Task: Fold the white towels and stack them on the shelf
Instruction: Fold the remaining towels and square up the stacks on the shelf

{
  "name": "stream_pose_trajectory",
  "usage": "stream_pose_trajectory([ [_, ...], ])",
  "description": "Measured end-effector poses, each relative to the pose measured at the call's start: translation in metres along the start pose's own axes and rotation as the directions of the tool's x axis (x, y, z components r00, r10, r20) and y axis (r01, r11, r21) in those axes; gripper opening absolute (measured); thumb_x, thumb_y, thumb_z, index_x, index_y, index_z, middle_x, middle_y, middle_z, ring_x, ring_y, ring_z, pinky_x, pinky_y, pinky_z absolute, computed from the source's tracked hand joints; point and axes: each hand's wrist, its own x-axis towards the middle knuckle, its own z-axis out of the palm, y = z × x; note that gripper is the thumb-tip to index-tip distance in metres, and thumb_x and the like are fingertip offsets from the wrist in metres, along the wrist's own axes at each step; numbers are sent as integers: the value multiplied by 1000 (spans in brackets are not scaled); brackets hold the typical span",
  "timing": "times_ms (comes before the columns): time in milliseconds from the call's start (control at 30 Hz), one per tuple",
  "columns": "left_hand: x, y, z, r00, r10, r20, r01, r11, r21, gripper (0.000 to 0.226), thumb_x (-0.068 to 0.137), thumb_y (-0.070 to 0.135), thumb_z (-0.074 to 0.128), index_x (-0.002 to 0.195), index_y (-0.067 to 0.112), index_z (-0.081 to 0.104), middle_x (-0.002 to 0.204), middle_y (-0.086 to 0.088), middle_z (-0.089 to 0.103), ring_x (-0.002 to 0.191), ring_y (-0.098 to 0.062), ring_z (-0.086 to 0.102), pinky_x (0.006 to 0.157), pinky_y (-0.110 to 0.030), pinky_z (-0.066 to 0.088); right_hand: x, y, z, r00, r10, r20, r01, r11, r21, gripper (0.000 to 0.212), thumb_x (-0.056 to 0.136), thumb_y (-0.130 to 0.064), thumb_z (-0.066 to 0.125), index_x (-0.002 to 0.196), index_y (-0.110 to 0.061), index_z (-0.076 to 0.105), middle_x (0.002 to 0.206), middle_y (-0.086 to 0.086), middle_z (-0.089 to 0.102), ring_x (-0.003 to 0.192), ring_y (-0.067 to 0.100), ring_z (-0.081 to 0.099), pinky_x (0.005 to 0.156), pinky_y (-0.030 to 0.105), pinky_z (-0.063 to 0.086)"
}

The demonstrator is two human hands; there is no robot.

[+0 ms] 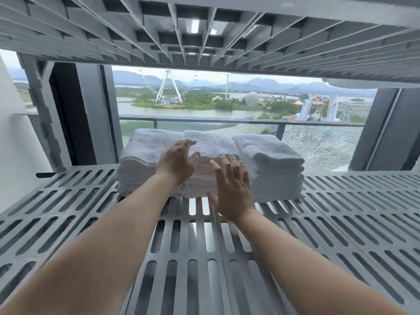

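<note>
both bare forearms reach forward over a grey slatted shelf (341, 223) toward the folded white towels at its far side. the left hand (177, 163) is spread open, fingers apart, its palm against the front face and upper edge of the middle stack of towels (204, 144); it grips nothing. the right hand (231, 187) is also open with fingers splayed, flat in front of the lower front of the same stack, and whether it actually touches the cloth cannot be told. just left of the left hand stands another stack of towels (141, 153), pressed against the middle one. just right of the right hand sits a third stack (272, 164), its layered folded edges facing the person, touching the middle stack at the back. all three rest directly on the shelf. above the hands runs the ribbed underside of an upper shelf (204, 30). beyond the towels, past the hands, a window (318, 146) looks out on a balcony railing (227, 121), water, a ferris wheel (169, 87) and hills. the glass to the far right of the right hand appears crazed with fine cracks.
</note>
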Motion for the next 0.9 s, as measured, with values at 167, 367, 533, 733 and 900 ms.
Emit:
stream_pose_trajectory([
  [167, 15, 11, 5, 982, -178, 61, 177, 984, 15, 48, 102, 51, 36, 141, 25, 48, 144, -8, 55, 130, -32, 51, 106, -50, 42, 12, 12, 0, 998, -19, 64, 21, 999, -41, 111, 77, -62, 68, 159, -15, 10, 166, 16, -4, 152, 36, -12, 120, 59, 0],
  [367, 29, 15, 12, 976, -198, 92, 193, 980, 58, 46, 105, 47, 31, 142, 28, 49, 147, -6, 53, 133, -31, 48, 110, -50, 38, 29, 15, 3, 989, -81, 123, 90, 994, -65, 116, 79, -72, 60, 159, -19, -6, 165, 17, -15, 148, 38, -26, 116, 65, -8],
  [533, 51, 9, 19, 972, -206, 114, 200, 978, 65, 45, 105, 45, 34, 143, 28, 51, 148, -6, 53, 135, -31, 47, 111, -45, 37, 46, 16, 11, 983, -65, 174, 65, 998, 4, 112, 79, -82, 43, 158, -21, -8, 166, 12, -8, 148, 35, -29, 115, 61, -18],
  [733, 84, 4, 21, 962, -171, 212, 147, 981, 124, 43, 105, 43, 33, 142, 31, 51, 151, -4, 49, 136, -28, 46, 112, -41, 36, 31, 14, 26, 991, -32, 128, 20, 995, 93, 100, 80, -76, 45, 156, -22, 12, 160, 11, 19, 151, 37, 5, 119, 59, -5],
  [900, 100, 11, 33, 910, -194, 366, 67, 941, 333, 53, 104, 52, 26, 154, 37, 34, 166, 8, 22, 153, -20, 18, 122, -48, 8, 24, 12, 37, 997, -17, 75, 10, 996, 93, 97, 77, -70, 54, 154, -20, 23, 157, 13, 27, 149, 39, 16, 119, 58, -2],
])
